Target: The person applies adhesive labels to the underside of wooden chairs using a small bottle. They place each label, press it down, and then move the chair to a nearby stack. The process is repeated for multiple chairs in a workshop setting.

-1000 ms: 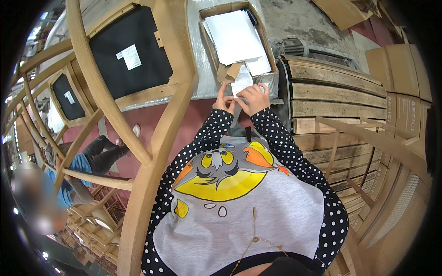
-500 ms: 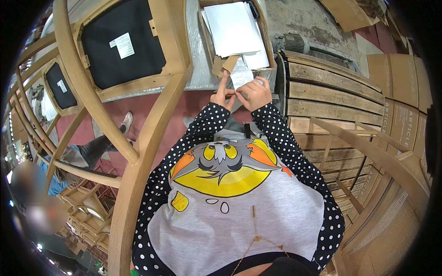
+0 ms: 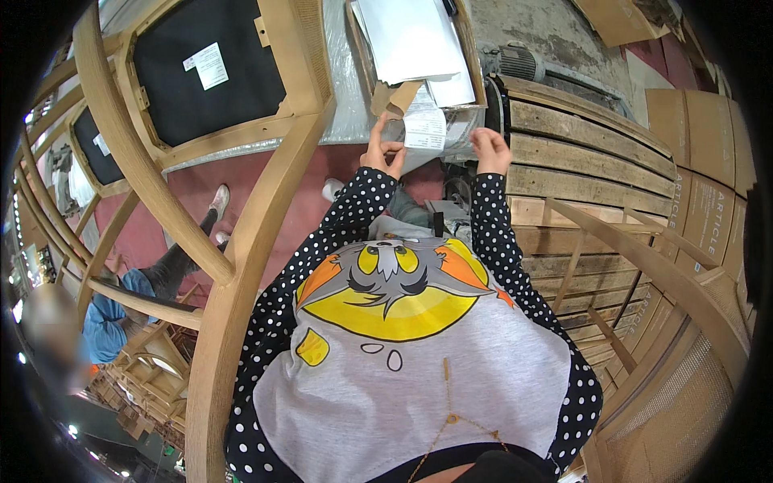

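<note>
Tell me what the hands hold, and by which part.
It cannot be told: the left hand is beside the white slip, the right hand farther off.

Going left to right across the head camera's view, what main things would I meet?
Large black panel, left hand, printed white slip, right hand, wooden slats, stacked cardboard boxes.

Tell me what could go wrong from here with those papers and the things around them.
The printed slip sticks out past the near edge of the cardboard box, and neither hand visibly grips it, so it might slide or get creased. The torn cardboard flap is right by the left hand's raised finger and could tear further if pushed. The wooden chair is close to the left sleeve, so an elbow might knock it.
</note>
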{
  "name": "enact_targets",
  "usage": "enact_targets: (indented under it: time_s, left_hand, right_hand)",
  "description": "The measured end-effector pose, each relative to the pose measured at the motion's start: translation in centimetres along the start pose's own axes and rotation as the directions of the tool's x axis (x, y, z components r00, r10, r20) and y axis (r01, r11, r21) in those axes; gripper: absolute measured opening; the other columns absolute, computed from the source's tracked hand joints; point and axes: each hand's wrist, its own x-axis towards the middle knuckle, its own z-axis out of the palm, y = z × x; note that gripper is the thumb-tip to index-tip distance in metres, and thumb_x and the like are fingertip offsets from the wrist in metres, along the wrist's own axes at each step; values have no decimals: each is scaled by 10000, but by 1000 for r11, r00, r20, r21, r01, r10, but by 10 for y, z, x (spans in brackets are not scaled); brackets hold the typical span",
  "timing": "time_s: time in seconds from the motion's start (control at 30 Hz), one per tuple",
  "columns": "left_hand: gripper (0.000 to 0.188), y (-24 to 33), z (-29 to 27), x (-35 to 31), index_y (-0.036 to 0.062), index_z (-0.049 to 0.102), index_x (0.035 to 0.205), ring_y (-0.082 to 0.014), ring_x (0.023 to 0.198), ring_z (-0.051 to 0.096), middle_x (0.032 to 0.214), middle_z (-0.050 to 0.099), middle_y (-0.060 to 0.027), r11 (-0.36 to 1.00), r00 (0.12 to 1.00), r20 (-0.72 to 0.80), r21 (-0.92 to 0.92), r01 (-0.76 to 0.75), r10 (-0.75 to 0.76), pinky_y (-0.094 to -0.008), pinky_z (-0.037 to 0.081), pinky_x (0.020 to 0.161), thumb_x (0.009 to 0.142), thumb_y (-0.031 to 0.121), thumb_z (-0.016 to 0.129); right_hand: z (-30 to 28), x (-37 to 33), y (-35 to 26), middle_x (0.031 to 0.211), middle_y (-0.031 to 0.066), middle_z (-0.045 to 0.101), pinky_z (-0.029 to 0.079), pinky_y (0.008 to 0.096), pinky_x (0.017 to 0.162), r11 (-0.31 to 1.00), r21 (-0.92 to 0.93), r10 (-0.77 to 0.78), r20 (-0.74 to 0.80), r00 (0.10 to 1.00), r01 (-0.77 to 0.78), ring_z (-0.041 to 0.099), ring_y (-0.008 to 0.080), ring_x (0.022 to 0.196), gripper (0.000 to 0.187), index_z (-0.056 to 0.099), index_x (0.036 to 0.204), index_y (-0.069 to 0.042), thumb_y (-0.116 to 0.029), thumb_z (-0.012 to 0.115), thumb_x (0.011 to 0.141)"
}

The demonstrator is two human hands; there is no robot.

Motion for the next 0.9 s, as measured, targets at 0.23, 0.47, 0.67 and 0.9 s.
enact_targets:
  time_s: [0.23, 0.47, 0.67, 0.9]
  left_hand:
    - [874, -4, 9, 4, 157, 234, 1625, -217, 866, 763, 927, 775, -123, 988, 991, 11, -67, -135, 136, -326, 594, 851, 893, 25, 693]
    - [870, 11, -2, 6, 166, 269, 1619, -237, 895, 764, 945, 767, -127, 961, 971, 128, 165, -224, 204, -335, 591, 867, 887, -9, 705]
    - [895, 14, -2, 3, 150, 216, 1632, -269, 907, 766, 946, 769, -135, 967, 971, 114, 121, -222, 209, -354, 590, 874, 891, -19, 689]
    - [896, 16, -4, 5, 151, 208, 1635, -269, 909, 766, 956, 772, -129, 977, 974, 139, 95, -192, 178, -344, 584, 879, 896, -18, 686]
  right_hand:
    - [22, -42, -18, 953, 85, 741, 520, 372, 877, 360, -414, -523, 653, 548, 836, 699, 259, 841, 151, 763, 961, -95, -198, 760, 851]
    - [30, -36, -28, 840, 43, 752, 501, 376, 863, 313, -415, -442, 733, 518, 854, 712, 246, 839, 157, 777, 845, -111, -266, 780, 824]
    - [30, -31, -35, 806, 42, 752, 505, 378, 859, 266, -358, -413, 797, 441, 895, 722, 235, 821, 167, 776, 857, -108, -272, 775, 827]
    - [36, -31, -38, 800, 70, 759, 548, 381, 792, 223, -325, -433, 812, 392, 919, 728, 250, 765, 141, 786, 838, -84, -223, 762, 837]
